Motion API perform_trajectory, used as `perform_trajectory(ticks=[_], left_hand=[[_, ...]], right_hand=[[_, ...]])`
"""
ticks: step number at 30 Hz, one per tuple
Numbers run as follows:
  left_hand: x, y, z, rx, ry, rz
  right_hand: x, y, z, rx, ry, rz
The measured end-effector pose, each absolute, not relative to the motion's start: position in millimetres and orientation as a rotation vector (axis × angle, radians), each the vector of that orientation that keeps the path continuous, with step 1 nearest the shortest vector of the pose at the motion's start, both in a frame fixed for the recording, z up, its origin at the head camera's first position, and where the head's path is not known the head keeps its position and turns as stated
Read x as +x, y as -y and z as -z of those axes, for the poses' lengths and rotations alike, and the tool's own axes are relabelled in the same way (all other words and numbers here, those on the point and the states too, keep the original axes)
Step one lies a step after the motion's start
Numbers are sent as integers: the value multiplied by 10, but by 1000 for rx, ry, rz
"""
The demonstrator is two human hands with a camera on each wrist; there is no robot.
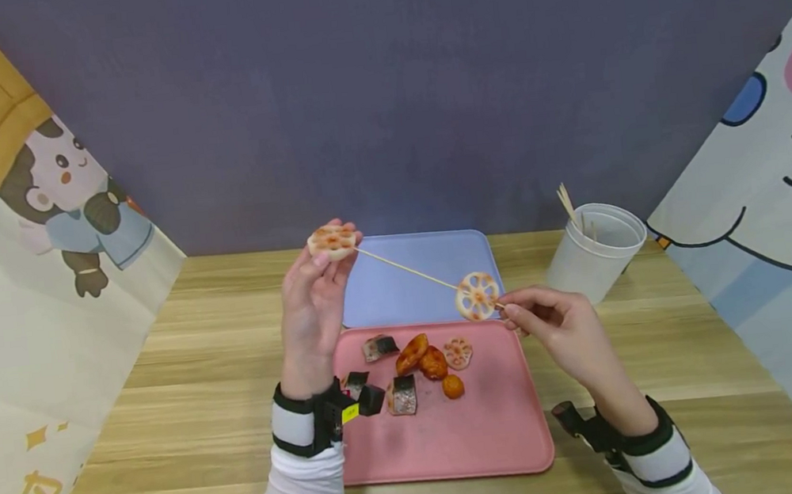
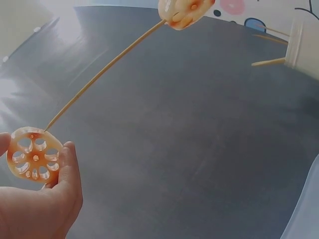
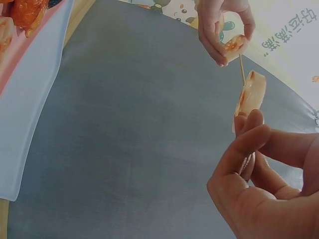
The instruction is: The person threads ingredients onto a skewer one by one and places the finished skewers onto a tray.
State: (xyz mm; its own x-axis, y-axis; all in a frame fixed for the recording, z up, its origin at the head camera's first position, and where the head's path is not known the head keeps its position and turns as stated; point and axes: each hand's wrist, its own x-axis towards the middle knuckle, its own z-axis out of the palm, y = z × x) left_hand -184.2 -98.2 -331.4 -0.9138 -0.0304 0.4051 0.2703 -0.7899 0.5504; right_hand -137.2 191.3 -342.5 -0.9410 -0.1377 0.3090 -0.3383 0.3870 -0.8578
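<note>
My left hand (image 1: 311,303) grips a lotus root slice (image 1: 332,240) between thumb and fingers, raised above the far edge of the trays. A thin wooden skewer (image 1: 405,268) slants from that slice down to my right hand (image 1: 554,327). The fingertips of the right hand pinch the skewer's end, right beside a second lotus root slice (image 1: 476,296) threaded on it. In the left wrist view the skewer's tip meets the rim of the held slice (image 2: 35,155). Seen from the right wrist, the threaded slice (image 3: 250,93) stands edge-on just beyond the pinching fingertips.
A pink tray (image 1: 486,437) carries another lotus root slice (image 1: 458,353), an orange ball (image 1: 453,386), glazed brown pieces (image 1: 412,354) and several dark-skinned chunks (image 1: 402,396). Behind it lies a blue tray (image 1: 425,248). A white tub (image 1: 593,252) with skewers stands at the right.
</note>
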Motion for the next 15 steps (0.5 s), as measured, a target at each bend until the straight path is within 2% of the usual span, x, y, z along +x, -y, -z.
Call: perform_trajectory(ticks=[15], left_hand=[[-1834,979,3310,-575,930,2833]], right_hand=[[-1332,-1911,3404,439,2425,-1604]])
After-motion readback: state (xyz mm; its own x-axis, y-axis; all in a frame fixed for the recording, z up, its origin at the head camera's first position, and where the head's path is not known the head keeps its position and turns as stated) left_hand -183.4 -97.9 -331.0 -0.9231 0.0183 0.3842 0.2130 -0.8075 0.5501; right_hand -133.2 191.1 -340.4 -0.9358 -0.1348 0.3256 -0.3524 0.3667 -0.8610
